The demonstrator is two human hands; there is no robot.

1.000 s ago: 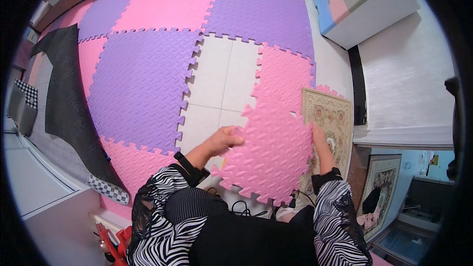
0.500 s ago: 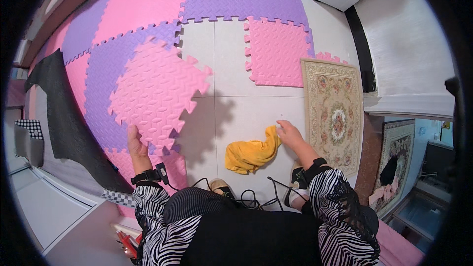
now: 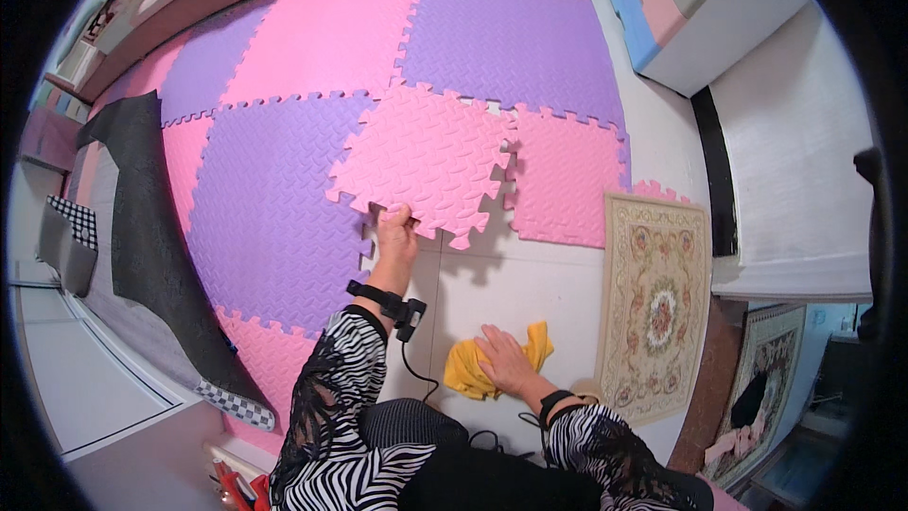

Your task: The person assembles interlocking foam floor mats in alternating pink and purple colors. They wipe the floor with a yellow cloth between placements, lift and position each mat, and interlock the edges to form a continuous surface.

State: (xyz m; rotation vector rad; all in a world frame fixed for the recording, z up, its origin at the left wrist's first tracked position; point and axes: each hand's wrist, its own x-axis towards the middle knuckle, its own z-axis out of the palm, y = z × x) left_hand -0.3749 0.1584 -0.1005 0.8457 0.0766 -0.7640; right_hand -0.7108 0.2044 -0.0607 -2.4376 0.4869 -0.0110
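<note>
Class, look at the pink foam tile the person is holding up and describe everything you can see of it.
The pink foam tile is a square of soft-looking textured foam with jigsaw-toothed edges all round. It is lifted off the floor and tilted, casting a shadow on the bare white tiles beneath. The left hand grips its near edge. Around it lie purple and pink mat squares; nothing else touches it.

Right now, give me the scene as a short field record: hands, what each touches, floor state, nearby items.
left hand: grips the near edge of a loose pink foam tile, lifted and tilted over the gap
right hand: palm down, pressed flat on a yellow cloth
floor under cloth: bare white tile floor where the mat is missing
mat: interlocking pink and purple foam mat covers the floor to the left and ahead
right side: patterned beige rug lies beside the bare patch
left wrist: black strap with a cable
</note>
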